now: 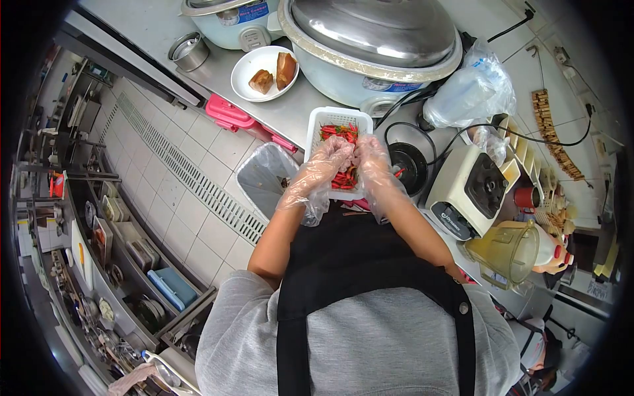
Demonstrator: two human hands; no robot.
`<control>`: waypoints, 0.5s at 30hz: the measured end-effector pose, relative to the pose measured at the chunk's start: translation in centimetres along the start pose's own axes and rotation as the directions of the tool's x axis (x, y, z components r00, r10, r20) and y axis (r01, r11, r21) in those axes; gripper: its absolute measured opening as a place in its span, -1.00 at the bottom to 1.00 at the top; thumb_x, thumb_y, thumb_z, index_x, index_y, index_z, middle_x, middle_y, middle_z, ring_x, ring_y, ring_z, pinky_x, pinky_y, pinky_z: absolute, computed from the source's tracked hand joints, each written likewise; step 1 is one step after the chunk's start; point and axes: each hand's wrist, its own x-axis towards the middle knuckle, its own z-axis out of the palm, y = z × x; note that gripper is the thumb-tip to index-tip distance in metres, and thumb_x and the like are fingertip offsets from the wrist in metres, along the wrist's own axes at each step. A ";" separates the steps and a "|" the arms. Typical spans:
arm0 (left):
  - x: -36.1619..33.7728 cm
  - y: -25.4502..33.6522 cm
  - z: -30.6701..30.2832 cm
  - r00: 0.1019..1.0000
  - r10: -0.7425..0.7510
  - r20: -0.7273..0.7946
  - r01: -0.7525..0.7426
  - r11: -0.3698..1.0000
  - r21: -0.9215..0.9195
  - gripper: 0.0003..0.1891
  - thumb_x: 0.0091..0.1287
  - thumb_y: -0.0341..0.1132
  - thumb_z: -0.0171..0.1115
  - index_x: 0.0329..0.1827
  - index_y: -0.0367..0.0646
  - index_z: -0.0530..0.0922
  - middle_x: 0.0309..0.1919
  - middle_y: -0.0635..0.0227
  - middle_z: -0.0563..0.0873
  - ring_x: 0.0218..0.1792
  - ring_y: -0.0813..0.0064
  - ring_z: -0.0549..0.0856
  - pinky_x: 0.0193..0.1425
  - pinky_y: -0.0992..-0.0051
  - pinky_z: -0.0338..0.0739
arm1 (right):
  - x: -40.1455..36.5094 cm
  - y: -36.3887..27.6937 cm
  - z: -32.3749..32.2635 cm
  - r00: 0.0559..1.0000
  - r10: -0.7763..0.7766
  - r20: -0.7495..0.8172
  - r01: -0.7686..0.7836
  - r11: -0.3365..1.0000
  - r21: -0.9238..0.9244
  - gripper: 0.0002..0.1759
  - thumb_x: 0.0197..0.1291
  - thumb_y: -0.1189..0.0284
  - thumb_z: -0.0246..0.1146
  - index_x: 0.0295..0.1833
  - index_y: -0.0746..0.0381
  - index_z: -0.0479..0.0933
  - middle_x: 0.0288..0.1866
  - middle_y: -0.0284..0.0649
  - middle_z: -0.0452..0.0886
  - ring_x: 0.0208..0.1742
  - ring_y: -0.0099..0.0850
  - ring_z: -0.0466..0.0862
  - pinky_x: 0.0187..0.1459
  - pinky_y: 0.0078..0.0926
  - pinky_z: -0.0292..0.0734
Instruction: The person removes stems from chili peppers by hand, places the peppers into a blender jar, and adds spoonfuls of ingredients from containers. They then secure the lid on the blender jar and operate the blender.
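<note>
A white plastic basket (365,122) holding many red chili peppers (338,132) sits at the counter's front edge. Over it, both my hands wear loose clear plastic gloves. My left hand (332,157) is closed, its fingertips drawn together above the chilies. Close beside it, my right hand (371,158) is also closed, fingertips turned toward the left ones. Whatever is between the fingers is too small or hidden to make out. Right of the basket, by my right hand, stands a black bowl (416,185) with a bit of red at its near edge.
Below the counter, left of my hands, is a lined bin (254,173). Behind the basket stand a white bowl (246,89) with two brown chunks and a large rice cooker (330,72). To the right are a plastic bag (472,89), a blender base (456,191), its jug (512,247) and cables.
</note>
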 end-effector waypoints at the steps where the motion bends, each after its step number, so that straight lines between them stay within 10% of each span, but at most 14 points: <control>1: 0.1 -0.1 -0.1 1.000 0.002 -0.002 -0.002 1.000 0.000 -0.88 0.36 -0.30 0.15 -0.26 -0.13 0.45 -0.44 0.47 0.52 -0.41 0.69 0.46 -0.32 0.65 0.39 | 0.5 0.2 -0.2 1.000 -0.001 0.003 0.001 1.000 -0.001 -0.92 0.34 0.42 0.07 -0.22 0.17 0.42 -0.48 -0.43 0.44 -0.51 -0.67 0.39 -0.51 -0.66 0.34; 4: 0.1 -0.3 -0.4 0.995 0.036 -0.096 -0.001 0.941 0.340 -0.85 0.33 -0.29 0.18 -0.30 -0.18 0.47 -0.45 0.46 0.54 -0.41 0.69 0.48 -0.31 0.63 0.41 | 1.4 0.7 -1.3 0.955 -0.276 -0.109 0.278 0.961 -0.003 -0.92 0.31 0.41 0.11 -0.22 0.17 0.44 -0.47 -0.41 0.45 -0.48 -0.65 0.43 -0.48 -0.58 0.39; 6: -0.2 0.3 -0.6 0.961 0.239 -0.139 -0.054 0.658 0.751 -0.84 0.31 -0.30 0.21 -0.33 -0.21 0.49 -0.45 0.46 0.57 -0.40 0.70 0.50 -0.29 0.61 0.44 | 0.6 -1.4 -1.4 0.717 -0.674 0.178 0.679 0.617 -0.398 -0.93 0.24 0.44 0.18 -0.23 0.20 0.47 -0.44 -0.32 0.51 -0.44 -0.51 0.53 -0.41 -0.48 0.48; 7: -0.1 0.1 -1.0 0.962 0.238 -0.135 -0.056 0.656 0.752 -0.84 0.31 -0.30 0.21 -0.33 -0.21 0.49 -0.45 0.46 0.57 -0.40 0.70 0.50 -0.29 0.61 0.44 | 0.3 -3.2 -2.0 0.498 -0.751 0.434 0.817 0.238 -0.525 -0.91 0.12 0.50 0.23 -0.23 0.22 0.51 -0.40 -0.22 0.55 -0.38 -0.31 0.60 -0.35 -0.39 0.53; 10: 0.0 -0.5 -1.6 0.989 0.107 -0.105 -0.014 0.762 0.648 -0.86 0.30 -0.32 0.23 -0.31 -0.21 0.51 -0.44 0.46 0.59 -0.39 0.70 0.52 -0.28 0.60 0.46 | -0.7 -4.3 -2.1 0.403 -0.648 0.646 0.823 -0.052 -0.565 -0.84 0.04 0.53 0.24 -0.21 0.19 0.55 -0.37 -0.17 0.56 -0.34 -0.19 0.60 -0.33 -0.33 0.54; 15: -0.3 0.1 -1.1 0.995 0.010 -0.096 0.032 0.906 0.423 -0.86 0.30 -0.33 0.23 -0.30 -0.21 0.51 -0.44 0.49 0.57 -0.40 0.69 0.52 -0.27 0.61 0.47 | -0.7 -4.1 -2.9 0.398 -0.570 0.719 0.800 -0.167 -0.576 -0.74 -0.02 0.60 0.21 -0.15 0.16 0.57 -0.31 -0.21 0.56 -0.31 -0.23 0.59 -0.31 -0.34 0.54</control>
